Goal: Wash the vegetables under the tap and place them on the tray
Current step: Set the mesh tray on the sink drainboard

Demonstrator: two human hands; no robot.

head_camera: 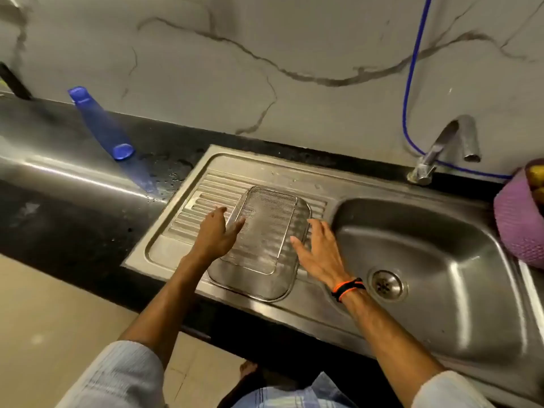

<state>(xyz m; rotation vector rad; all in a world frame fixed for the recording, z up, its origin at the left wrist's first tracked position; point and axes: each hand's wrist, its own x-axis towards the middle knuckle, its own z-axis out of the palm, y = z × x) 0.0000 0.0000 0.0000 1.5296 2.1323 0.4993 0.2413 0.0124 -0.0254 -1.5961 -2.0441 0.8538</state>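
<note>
- L hand (216, 234) at left edge of tray (259, 278), fingers part hidden; grip can't tell.
- R hand (319, 251) right of tray, fingers spread.
- Purple basket (518, 219) far right of tray, cut off.

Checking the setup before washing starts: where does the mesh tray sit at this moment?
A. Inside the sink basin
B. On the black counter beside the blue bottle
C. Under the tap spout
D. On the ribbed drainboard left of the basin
D: the mesh tray lies flat on the ribbed drainboard, with the left hand and right hand at its two sides; the sink basin is beside it.
</note>
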